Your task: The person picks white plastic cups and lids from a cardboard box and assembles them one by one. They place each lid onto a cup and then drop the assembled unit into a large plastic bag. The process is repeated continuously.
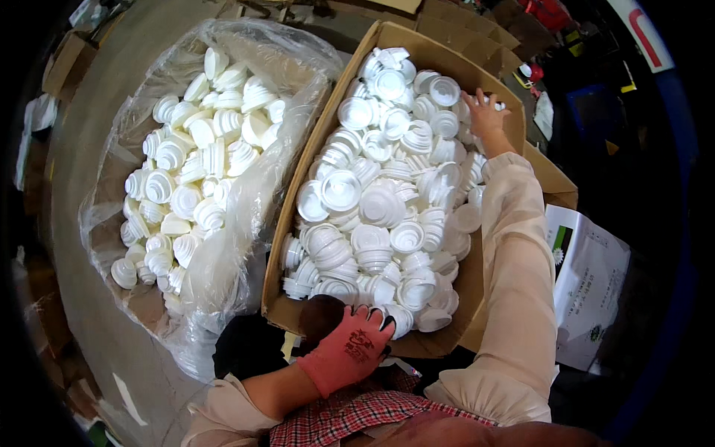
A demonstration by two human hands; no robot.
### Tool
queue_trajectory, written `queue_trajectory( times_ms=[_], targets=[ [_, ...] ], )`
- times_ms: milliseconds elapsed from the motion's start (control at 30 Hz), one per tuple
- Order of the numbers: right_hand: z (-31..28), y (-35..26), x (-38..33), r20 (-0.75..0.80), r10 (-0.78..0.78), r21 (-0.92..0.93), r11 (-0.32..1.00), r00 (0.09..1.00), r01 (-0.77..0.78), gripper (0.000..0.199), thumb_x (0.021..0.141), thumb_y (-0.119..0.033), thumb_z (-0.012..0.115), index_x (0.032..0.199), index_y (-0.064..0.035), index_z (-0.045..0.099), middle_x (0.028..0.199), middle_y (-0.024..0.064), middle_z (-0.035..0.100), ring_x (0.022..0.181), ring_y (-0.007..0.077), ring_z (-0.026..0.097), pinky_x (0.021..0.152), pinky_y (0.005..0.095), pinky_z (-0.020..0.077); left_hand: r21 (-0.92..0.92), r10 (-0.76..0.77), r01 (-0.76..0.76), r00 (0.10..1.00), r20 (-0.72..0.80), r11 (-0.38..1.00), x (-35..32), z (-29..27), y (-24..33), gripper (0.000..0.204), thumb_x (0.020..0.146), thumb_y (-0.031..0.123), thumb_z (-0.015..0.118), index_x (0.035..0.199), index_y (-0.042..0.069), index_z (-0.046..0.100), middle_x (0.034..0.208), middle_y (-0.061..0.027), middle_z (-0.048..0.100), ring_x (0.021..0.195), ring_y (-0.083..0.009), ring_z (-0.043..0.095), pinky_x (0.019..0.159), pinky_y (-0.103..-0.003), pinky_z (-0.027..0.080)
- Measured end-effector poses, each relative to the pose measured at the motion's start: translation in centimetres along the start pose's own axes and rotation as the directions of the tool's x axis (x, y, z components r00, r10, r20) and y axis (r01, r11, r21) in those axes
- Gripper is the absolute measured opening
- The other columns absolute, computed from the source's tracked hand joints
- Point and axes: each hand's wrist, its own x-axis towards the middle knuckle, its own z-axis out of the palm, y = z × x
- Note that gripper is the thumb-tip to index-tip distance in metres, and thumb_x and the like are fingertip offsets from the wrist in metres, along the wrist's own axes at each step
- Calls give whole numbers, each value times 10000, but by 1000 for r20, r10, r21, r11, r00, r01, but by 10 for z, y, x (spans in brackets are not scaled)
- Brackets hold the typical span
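An open cardboard box [320, 134] in front of me is piled with several white ribbed plastic caps [380, 201]. My left hand [350, 346], in a pink glove with black fingertips, rests on the box's near edge, its fingers touching caps there. My right hand [484, 112], bare, reaches to the box's far right corner and its fingers close on a white cap [497, 105]. The sleeve of that arm is pale pink.
A clear plastic bag [246, 194] to the left of the box holds several more of the same white caps. A printed white sack [592, 276] lies to the right. More cardboard boxes [462, 37] stand behind.
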Motion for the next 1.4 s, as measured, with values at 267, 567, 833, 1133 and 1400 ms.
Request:
queue_trajectory(
  times_ms=[267, 567, 833, 1133, 1400],
  targets=[
    [8, 3, 13, -109, -66, -27, 998, 992, 63, 519, 845, -127, 592, 1286, -379, 484, 1330, 10, 449, 1224, 370, 417, 835, 621, 454, -2, 18, -18, 998, -60, 1000, -4, -1, 0, 501, 813, 303, 647, 1213, 27, 529, 1102, -178, 521, 1021, -348, 507, 845, -471, 392],
    [19, 33, -20, 205, -429, 404, 856, 880, 323, 387, 720, -147, 723, 1096, -128, 635, 1003, 159, 636, 904, 397, 614, 734, 415, 555, 10, 80, -79, 990, -115, 997, -11, 3, 6, 424, 820, 311, 645, 1136, 50, 540, 1006, -135, 537, 969, -307, 520, 790, -440, 406],
    [-18, 36, -16, 73, -30, 523, 852, 997, -12, 666, 722, -427, 774, 1234, -52, 575, 1163, 187, 631, 1017, 333, 632, 870, 445, 516, -12, 41, -41, 999, -33, 999, -10, -4, 3, 428, 824, 307, 641, 1143, 43, 533, 1025, -155, 531, 985, -323, 516, 816, -456, 403],
    [84, 11, 33, -87, -56, 498, 863, 995, 92, 761, 743, -265, 769, 1409, -168, 414, 1355, 202, 451, 1224, 372, 460, 1030, 388, 389, -29, 1, 0, 1000, 23, 1000, -5, -12, -4, 500, 823, 297, 646, 1220, 20, 519, 1141, -203, 513, 1100, -382, 480, 920, -513, 378],
    [15, 3, -40, 345, -493, 857, 512, 799, -54, 826, 734, -190, 737, 1452, -224, 330, 1223, 183, 538, 981, 254, 584, 782, 349, 503, -2, -8, 8, 999, -54, 1000, -8, -6, 4, 481, 836, 298, 639, 1214, 20, 535, 1178, -209, 510, 1123, -380, 472, 954, -506, 369]
  ],
)
